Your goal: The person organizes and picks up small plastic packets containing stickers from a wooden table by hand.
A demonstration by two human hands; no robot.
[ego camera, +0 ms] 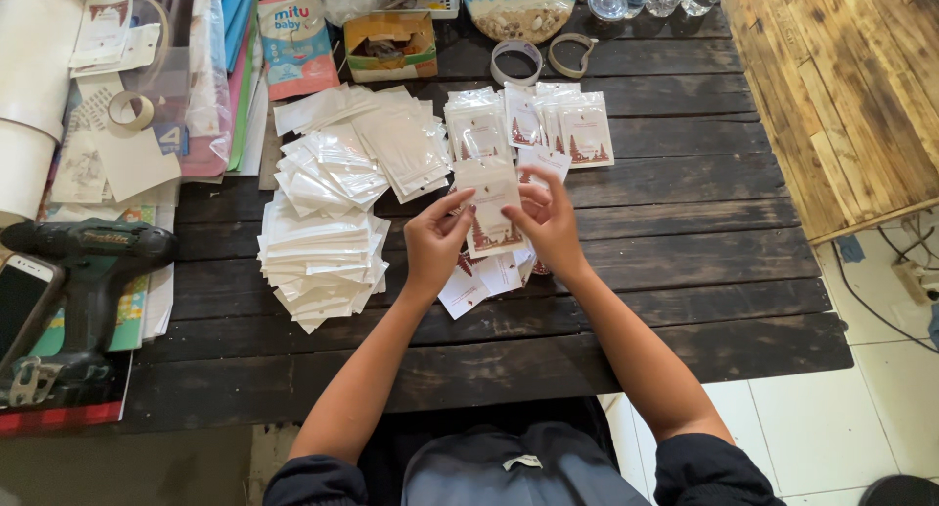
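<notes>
I hold a small card (492,213) with my left hand (436,244) and right hand (550,224), fingers pinching its sides. It looks light, thin and bendy. The clear bags (323,242) lie left of it.

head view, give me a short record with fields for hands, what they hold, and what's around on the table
left hand: fingers pinch the left edge of a clear pouch with a card inside
right hand: fingers grip the right edge of the same pouch
under hands: loose cards
left of hands: heap of empty clear pouches
behind hands: row of filled pouches
table: dark wooden planks
far left: cordless drill, phone
</notes>
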